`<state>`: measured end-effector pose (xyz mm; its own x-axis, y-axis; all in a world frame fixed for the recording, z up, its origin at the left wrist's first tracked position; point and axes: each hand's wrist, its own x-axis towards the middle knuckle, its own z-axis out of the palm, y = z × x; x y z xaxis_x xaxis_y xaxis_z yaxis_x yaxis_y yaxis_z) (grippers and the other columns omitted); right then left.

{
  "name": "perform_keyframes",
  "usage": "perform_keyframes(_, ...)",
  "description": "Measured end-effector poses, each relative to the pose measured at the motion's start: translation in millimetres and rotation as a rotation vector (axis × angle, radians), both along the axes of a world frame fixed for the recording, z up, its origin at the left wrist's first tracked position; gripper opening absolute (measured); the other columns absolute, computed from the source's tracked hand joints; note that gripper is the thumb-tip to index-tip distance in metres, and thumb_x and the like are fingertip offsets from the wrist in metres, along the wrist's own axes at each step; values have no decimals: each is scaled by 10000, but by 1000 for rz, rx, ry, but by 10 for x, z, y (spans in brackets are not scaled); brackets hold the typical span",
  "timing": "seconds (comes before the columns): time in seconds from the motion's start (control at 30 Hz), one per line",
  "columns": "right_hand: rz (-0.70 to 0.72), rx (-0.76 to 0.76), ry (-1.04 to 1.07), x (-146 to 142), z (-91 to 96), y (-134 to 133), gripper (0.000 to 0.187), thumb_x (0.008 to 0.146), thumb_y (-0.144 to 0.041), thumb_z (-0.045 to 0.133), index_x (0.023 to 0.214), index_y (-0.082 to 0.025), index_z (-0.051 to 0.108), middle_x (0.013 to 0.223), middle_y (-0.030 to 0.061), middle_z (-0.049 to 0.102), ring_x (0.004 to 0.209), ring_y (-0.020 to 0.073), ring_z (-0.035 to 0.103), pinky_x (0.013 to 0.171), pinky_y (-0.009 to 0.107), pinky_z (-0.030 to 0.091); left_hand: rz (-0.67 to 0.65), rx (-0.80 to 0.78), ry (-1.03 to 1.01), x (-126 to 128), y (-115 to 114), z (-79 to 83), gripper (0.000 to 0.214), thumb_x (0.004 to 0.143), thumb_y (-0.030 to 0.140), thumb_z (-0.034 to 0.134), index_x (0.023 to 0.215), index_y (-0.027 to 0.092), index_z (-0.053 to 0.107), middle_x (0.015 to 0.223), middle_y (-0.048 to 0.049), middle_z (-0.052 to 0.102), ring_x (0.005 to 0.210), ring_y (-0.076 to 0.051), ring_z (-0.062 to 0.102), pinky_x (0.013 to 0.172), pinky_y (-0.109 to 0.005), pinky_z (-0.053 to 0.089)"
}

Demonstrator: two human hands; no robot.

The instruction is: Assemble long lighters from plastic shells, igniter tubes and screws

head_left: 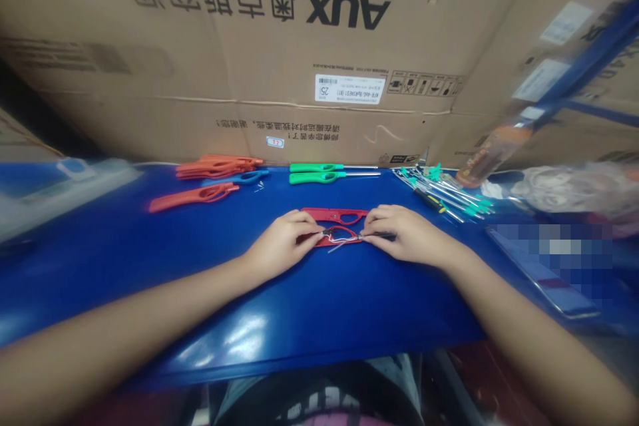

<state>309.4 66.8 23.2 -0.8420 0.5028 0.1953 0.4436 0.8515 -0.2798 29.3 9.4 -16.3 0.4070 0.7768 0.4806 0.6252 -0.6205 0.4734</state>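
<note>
Two red lighter shell halves lie on the blue table between my hands: the far red half (pixel 327 215) and the near red half (pixel 352 239), which has white wires (pixel 342 238) across it. My left hand (pixel 287 243) is closed in a pinch at the near half's left end, on a small black part (pixel 328 232) with wire attached. Closed over the right end, my right hand (pixel 407 233) grips a thin dark rod-like piece (pixel 385 235); its exact kind is unclear. A thin clear strip (pixel 337 247) sticks out toward me below the wires.
Behind my hands lie orange lighter handles (pixel 194 196), a blue handle (pixel 244 177) and green lighters (pixel 313 178) with metal tubes. Metal rods with teal ends (pixel 449 193), a screwdriver (pixel 433 202), an orange bottle (pixel 492 154) and a phone (pixel 544 273) are at right. A cardboard box (pixel 224 80) walls the back.
</note>
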Motion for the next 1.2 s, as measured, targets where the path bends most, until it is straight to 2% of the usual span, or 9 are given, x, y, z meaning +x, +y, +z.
perform_keyframes(0.07,-15,-8,42,-31,3,-41,155,941,-277,633,1055,-215,718,1101,78,699,1000,234,651,891,389,504,2,1,1,1,3,-2,160,951,205,629,986,170,781,920,-60,736,856,-184,663,798,-320,547)
perform_keyframes(0.13,-32,-83,118,-78,-12,-78,198,932,-260,638,1121,-216,677,1118,77,670,972,205,650,837,340,520,2,2,-3,1,6,-4,159,950,199,630,990,164,780,923,-61,735,858,-182,662,801,-319,549)
perform_keyframes(0.23,-43,-177,173,-149,-62,-106,107,939,-224,619,1037,-211,661,1045,57,650,891,166,643,776,288,514,-1,10,1,0,7,0,156,947,194,635,987,155,781,924,-63,732,854,-180,660,801,-318,550)
perform_keyframes(0.37,-44,-202,143,-189,-113,-104,20,922,-211,646,941,-204,649,997,43,632,859,162,623,766,284,489,1,25,27,-1,3,11,151,942,193,641,985,164,783,921,-61,730,852,-183,657,803,-326,549)
perform_keyframes(0.6,-107,-198,136,-198,-106,-114,51,902,-211,680,904,-203,630,962,20,620,769,131,575,681,245,436,-4,31,29,1,2,8,148,940,188,643,993,169,781,921,-59,729,850,-180,657,800,-316,550)
perform_keyframes(0.77,-102,-184,117,-203,-106,-126,58,897,-220,679,905,-207,623,961,13,620,750,122,574,664,233,423,-3,31,16,0,6,-4,147,942,198,643,989,176,781,921,-57,731,857,-182,657,804,-318,548)
perform_keyframes(0.9,-103,-95,70,-220,-114,-138,107,927,-303,649,902,-211,601,949,14,625,725,128,570,626,238,397,-8,28,21,1,6,3,153,946,207,635,984,184,782,920,-58,729,848,-183,657,807,-326,548)
perform_keyframes(1.0,-78,-45,80,-226,-126,-128,98,973,-281,566,917,-209,602,943,26,636,711,133,563,629,251,397,-12,24,15,0,4,8,164,952,213,626,983,180,784,918,-62,727,849,-185,654,805,-332,551)
perform_keyframes(1.2,-19,-172,212,-162,-154,-54,116,972,-270,581,897,-198,632,899,36,664,758,148,597,693,266,443,-6,3,15,-9,3,4,173,953,224,627,1014,182,784,927,-64,729,851,-187,653,799,-333,549)
